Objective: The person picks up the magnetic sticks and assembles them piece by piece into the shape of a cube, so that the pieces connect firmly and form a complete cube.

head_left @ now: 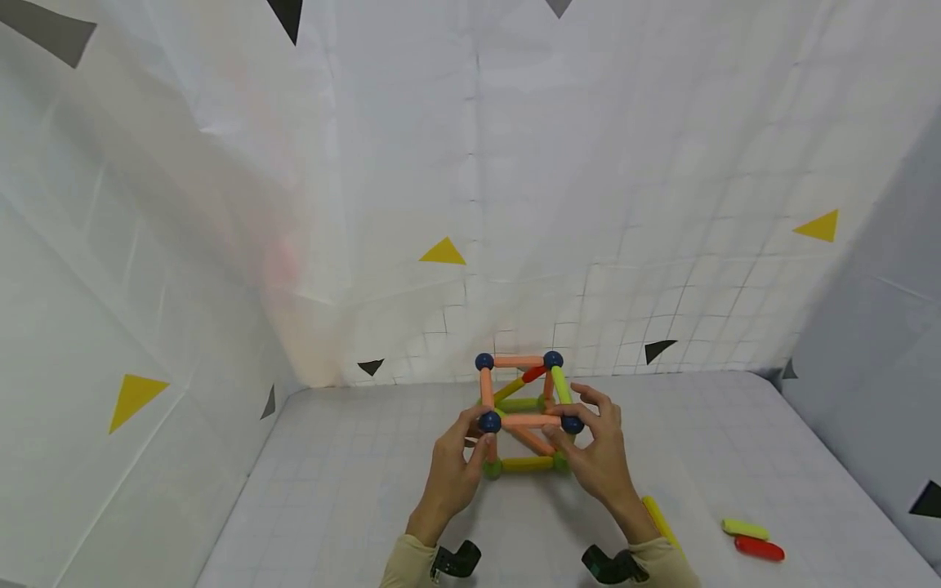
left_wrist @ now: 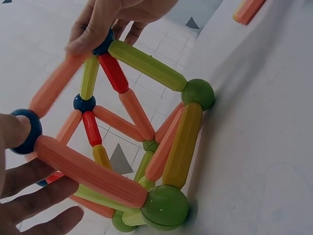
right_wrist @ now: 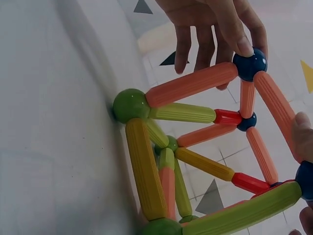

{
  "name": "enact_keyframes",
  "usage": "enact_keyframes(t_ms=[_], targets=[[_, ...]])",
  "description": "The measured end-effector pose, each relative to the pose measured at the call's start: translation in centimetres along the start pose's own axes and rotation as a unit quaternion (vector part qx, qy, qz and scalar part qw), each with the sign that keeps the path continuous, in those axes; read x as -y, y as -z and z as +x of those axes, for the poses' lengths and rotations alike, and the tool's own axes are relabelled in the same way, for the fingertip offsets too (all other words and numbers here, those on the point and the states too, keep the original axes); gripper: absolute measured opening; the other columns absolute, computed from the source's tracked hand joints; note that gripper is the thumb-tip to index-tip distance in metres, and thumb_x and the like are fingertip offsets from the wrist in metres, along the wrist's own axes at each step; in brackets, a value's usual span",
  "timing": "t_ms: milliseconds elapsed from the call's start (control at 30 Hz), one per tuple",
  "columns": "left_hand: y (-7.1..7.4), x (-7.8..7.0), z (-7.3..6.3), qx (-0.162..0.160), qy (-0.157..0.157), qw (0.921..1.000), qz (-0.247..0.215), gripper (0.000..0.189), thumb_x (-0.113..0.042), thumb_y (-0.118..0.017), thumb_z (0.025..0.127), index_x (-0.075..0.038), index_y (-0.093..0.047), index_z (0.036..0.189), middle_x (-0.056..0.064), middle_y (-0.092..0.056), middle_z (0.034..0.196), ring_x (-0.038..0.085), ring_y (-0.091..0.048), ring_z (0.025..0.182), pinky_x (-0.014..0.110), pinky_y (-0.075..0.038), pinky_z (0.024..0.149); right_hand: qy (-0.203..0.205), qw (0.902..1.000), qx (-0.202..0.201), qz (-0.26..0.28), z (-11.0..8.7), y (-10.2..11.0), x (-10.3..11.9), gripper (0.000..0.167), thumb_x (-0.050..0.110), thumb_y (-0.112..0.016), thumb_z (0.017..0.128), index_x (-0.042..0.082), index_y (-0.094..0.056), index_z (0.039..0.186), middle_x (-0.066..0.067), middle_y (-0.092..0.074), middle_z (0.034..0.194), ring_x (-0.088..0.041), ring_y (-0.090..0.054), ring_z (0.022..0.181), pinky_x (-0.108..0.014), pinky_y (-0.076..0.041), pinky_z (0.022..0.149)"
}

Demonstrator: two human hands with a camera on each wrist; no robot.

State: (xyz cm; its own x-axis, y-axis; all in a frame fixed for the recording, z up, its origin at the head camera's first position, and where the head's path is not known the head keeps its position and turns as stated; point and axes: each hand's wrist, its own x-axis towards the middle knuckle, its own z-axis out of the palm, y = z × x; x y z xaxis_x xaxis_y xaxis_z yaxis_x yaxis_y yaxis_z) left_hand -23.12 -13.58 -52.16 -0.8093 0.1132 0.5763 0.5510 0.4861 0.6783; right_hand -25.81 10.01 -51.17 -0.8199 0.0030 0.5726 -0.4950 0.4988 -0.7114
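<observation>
A box-shaped frame of coloured magnetic rods [head_left: 526, 464] and balls stands on the white surface, with green balls [left_wrist: 165, 206] at the bottom corners and blue ones on top. Diagonal rods, some red and yellow [right_wrist: 205, 164], cross its sides. My left hand [head_left: 454, 465] pinches the near left blue ball [head_left: 489, 421], thumb on its face. At the near right corner, my right hand [head_left: 601, 453] grips the other blue ball [head_left: 572, 424], its thumb on the end of the orange rod [head_left: 531, 420] joining the two. A light green rod [right_wrist: 244, 209] slants down from that corner.
Beside the right forearm lies a loose yellow rod [head_left: 662, 523]. Farther right are a short light green rod [head_left: 746, 528] and a red rod [head_left: 760, 549]. A white sheet wall [head_left: 515, 310] with triangles rises behind the frame.
</observation>
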Motion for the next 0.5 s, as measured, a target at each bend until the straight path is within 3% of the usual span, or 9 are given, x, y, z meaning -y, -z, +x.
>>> enact_keyframes(t_ms=[233,500], targets=[[-0.10,0.17,-0.03,-0.002,-0.003,1.0000,-0.006,0.038,-0.014,-0.064,0.107,-0.016,-0.058,0.144,0.001,-0.074,0.109,0.011,-0.071,0.097,0.031,-0.061,0.082,0.020,0.9995,0.021,-0.013,0.14,0.29,-0.37,0.026,0.016,-0.091,0.085,0.017,-0.079,0.108,-0.020,-0.054,0.147,-0.042,-0.045,0.132,-0.066,-0.038,0.101],[-0.15,0.24,-0.10,-0.002,-0.001,1.0000,-0.005,0.038,-0.014,-0.065,0.107,-0.016,-0.058,0.144,0.000,-0.074,0.108,0.011,-0.071,0.096,0.031,-0.061,0.081,0.052,0.9973,0.027,-0.045,0.21,0.55,-0.36,0.031,0.009,-0.091,0.082,0.014,-0.077,0.109,-0.021,-0.055,0.145,-0.040,-0.046,0.129,-0.059,-0.038,0.099]])
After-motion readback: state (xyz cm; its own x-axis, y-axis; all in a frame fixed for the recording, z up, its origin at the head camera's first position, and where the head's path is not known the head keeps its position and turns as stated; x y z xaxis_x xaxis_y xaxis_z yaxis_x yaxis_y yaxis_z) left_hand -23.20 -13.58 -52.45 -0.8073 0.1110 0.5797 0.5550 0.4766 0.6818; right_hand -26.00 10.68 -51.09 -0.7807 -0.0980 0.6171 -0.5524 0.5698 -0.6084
